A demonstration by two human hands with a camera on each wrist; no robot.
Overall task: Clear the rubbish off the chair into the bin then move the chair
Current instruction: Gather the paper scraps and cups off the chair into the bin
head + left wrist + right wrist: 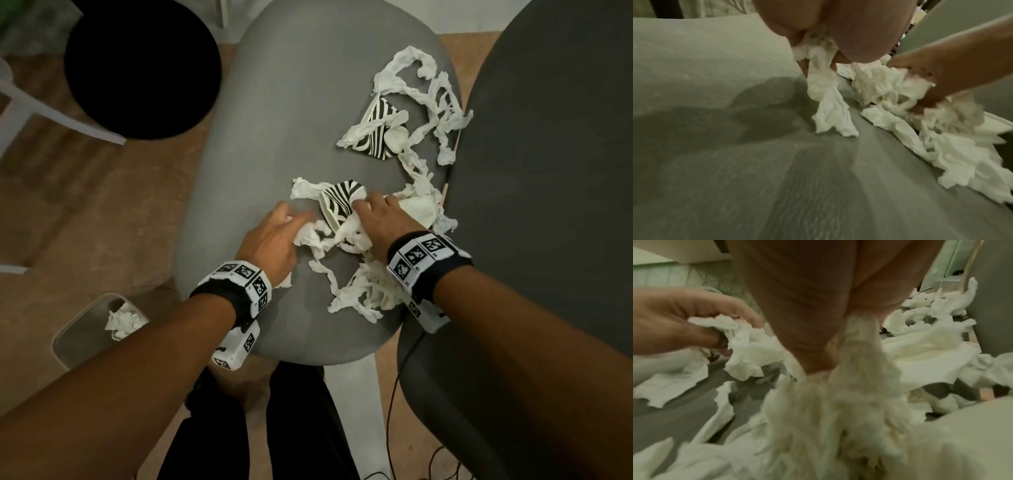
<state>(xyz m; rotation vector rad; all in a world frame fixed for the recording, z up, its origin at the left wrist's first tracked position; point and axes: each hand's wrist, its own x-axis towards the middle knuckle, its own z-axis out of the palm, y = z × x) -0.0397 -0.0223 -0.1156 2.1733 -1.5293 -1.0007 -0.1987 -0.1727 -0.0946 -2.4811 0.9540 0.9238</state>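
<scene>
Both my grips on the chair [274,102] seat. Left hand [270,240] fingers curled, pinching white tissue [346,236] at seat middle. Right hand [383,219] curled round more tissue, beside a striped cup [339,202]. Further up the seat: second striped cup [376,130], tissue strips around it. Bin [85,329] on the floor left of chair, tissue inside.

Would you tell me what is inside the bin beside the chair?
The bin holds crumpled white tissue near its far end. The left forearm covers the nearer part, so anything there or deeper down cannot be seen.
</scene>
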